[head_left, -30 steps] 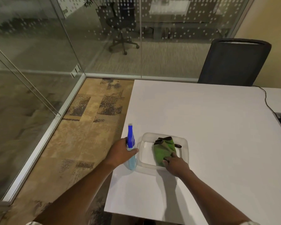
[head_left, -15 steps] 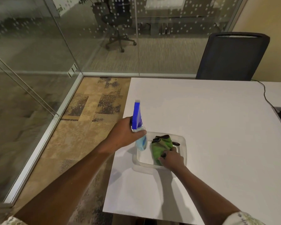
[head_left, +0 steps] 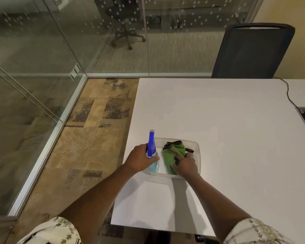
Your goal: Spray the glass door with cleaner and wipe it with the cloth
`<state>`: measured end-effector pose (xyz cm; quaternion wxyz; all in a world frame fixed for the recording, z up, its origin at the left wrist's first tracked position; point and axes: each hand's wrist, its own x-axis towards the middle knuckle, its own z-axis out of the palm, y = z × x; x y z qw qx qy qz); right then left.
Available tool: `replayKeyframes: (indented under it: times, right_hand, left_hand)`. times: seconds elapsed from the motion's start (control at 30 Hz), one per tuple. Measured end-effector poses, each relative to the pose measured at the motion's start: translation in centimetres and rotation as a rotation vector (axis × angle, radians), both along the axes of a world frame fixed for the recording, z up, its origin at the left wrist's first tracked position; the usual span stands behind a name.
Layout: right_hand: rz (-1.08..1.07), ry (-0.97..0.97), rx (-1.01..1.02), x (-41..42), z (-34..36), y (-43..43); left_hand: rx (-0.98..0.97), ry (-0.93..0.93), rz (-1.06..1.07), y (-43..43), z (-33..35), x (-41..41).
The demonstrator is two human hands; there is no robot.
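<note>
- Fingers (head_left: 153,158) of the left hand (head_left: 140,160) are curled round the neck of the spray bottle (head_left: 152,148), nozzle pointing to twelve o'clock; fingers (head_left: 179,158) of the right hand (head_left: 186,166) are bunched into the green cloth (head_left: 173,153), pinching a fold.
- The cloth lies in the clear tray (head_left: 197,156) on the white desk (head_left: 218,120); the bottle is at its nine o'clock, pale-blue base showing inside the tray's left wall; whether it rests there or hangs just above, I cannot tell.
- A second ago the bottle stood on the desk just outside that wall and the right fingers lay flat on the cloth; half a second ago the bottle was raised higher; now it sits lower and the cloth is gathered.
- Judged from this, both tools are in hand and the pick-up is nearly done; nothing looks sprayed or wiped yet.
- The glass door (head_left: 33,50) lies toward ten o'clock, well apart, across the carpet (head_left: 88,147); the next move likely calls for lifting both and turning that way; the light tray may rise with the cloth.
</note>
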<state>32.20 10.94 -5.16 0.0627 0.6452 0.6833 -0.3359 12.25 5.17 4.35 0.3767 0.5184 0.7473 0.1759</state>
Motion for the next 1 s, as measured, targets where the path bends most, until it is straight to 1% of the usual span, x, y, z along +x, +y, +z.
replayKeyframes:
  times: [0.07,0.17,0.2,0.3,0.37,0.47,0.63,0.8,0.93,1.0]
  right_hand:
    - [-0.038,-0.055,0.037,-0.5,-0.1,-0.5]
    - [-0.167,-0.059,0.044,-1.0,-0.1,-1.3]
    - [-0.180,-0.066,0.051,-1.0,-0.2,-1.6]
    - [-0.140,-0.109,0.044,-0.3,-0.4,-2.1]
    - [-0.132,-0.098,0.014,0.1,-0.3,-2.0]
    - [-0.092,-0.082,0.031,0.4,0.1,-1.8]
    - [0.005,-0.061,0.273,0.4,2.0,-3.6]
    - [0.116,0.133,0.516,-0.9,3.1,-7.4]
    - [0.241,0.206,0.529,-3.0,3.6,-10.6]
    - [0.315,0.225,0.479,-4.4,3.5,-12.1]
  left_hand:
    - [0.001,0.011,-0.007,0.2,-0.2,0.1]
    - [-0.006,0.013,-0.009,0.3,-0.4,0.1]
    - [-0.011,0.005,-0.008,0.2,-0.5,0.1]
    - [-0.015,-0.012,0.002,0.1,-0.6,0.2]
    - [-0.011,-0.009,0.008,0.1,-0.7,0.3]
    - [-0.005,-0.011,0.003,0.1,-0.8,0.4]
    - [0.012,-0.001,0.012,-0.3,-0.8,0.4]
    - [0.035,0.058,0.009,-2.3,-1.6,-0.3]
    - [0.002,0.088,0.063,-5.7,-2.4,-1.6]
    - [-0.032,0.100,0.102,-8.1,-3.1,-2.6]
